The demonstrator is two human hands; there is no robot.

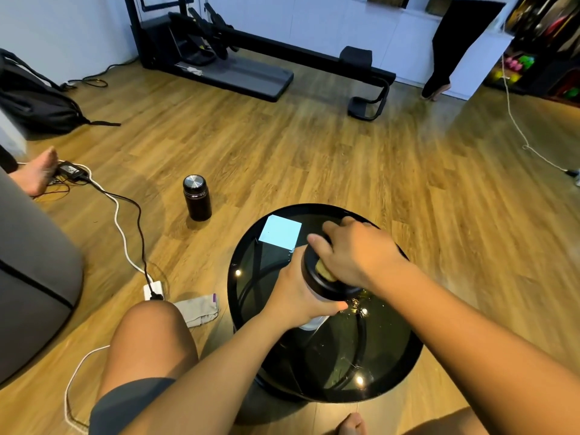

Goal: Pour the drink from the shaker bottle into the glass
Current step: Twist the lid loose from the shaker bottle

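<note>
The shaker bottle [314,323] stands on a round black glass-topped table [251,334]; its body is pale and translucent, its lid [326,285] black with a yellowish cap. My left hand [298,296] is wrapped around the bottle's body. My right hand [357,252] lies over the lid, fingers curled around its far rim. A glint of clear glass [357,304] shows just right of the bottle, under my right wrist; I cannot tell whether it is the glass. The drink inside is hidden.
A pale blue square paper [280,231] lies on the table's far left. On the wooden floor: a black flask [197,197], a power strip [153,290] with cables, a folded cloth [197,309]. My knee [150,337] is left of the table. Another person's foot [40,172] is at far left.
</note>
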